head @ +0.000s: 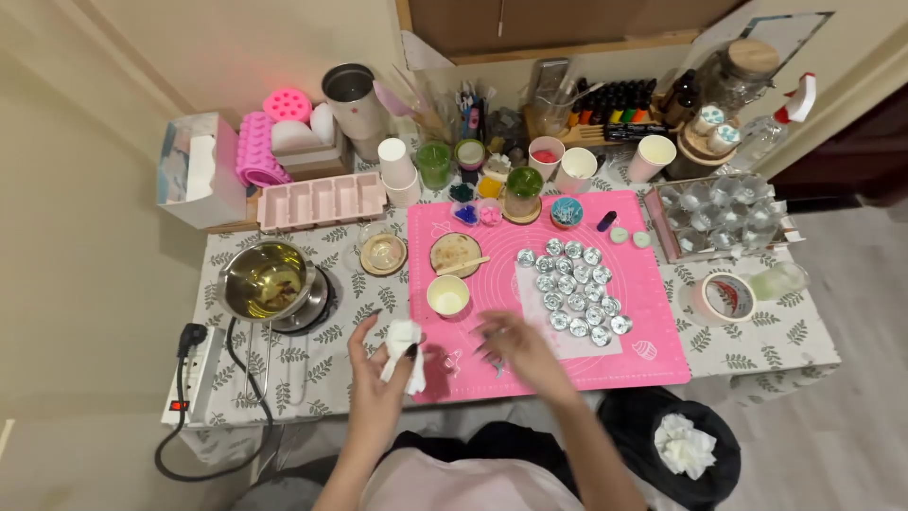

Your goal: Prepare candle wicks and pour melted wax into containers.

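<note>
Your left hand (378, 364) grips a crumpled white tissue (404, 352) over the table's (757, 350) near edge, left of the pink mat (624, 274). Your right hand (515, 345), blurred, hovers with fingers spread, empty, over the mat, near the foil cups (572, 289).

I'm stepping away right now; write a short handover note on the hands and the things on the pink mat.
Left hand: holds a crumpled white tissue above the table's front edge.
Right hand: empty, blurred, fingers spread over the pink mat.
Small foil cups sit clustered on the mat, apparently empty. A cream cup stands near the left hand. A steel pot sits on the hotplate at left.
Done: cups laid out. Left: cups look unfilled.
</note>
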